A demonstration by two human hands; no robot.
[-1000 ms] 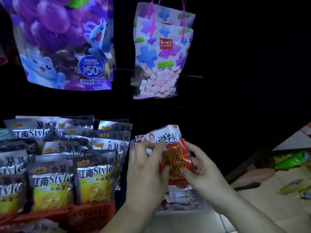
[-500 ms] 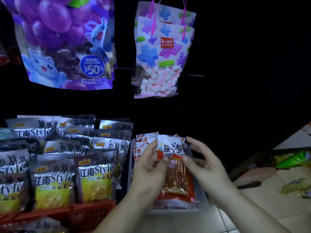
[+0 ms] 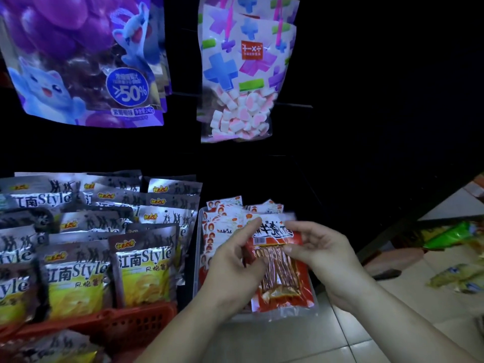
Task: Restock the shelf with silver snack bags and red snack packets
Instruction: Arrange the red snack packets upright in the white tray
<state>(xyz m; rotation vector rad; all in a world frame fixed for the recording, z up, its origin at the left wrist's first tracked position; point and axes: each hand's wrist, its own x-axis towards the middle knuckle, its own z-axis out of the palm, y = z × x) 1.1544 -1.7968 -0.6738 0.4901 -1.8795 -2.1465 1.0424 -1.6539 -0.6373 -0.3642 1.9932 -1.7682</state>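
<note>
Red snack packet (image 3: 281, 271), edges hidden under gripping left hand (image 3: 235, 268) and right hand (image 3: 322, 247).

At ten o'clock, on the purple grape bag (image 3: 65, 35), inside a blue circle (image 3: 127, 87): ">50%". Just below, on a strip, small print ending "240g". At twelve o'clock, on the marshmallow bag (image 3: 235, 82), on a small red square (image 3: 252, 49): "+−×÷", with a finer line beneath too small to read. At eight o'clock, across the silver snack bags (image 3: 142, 260): "江南Style", repeated bag after bag, under a small yellow logo, illegible. At five o'clock, on the red snack packet (image 3: 280, 268): a barcode and large black brush characters, blurred.
</note>
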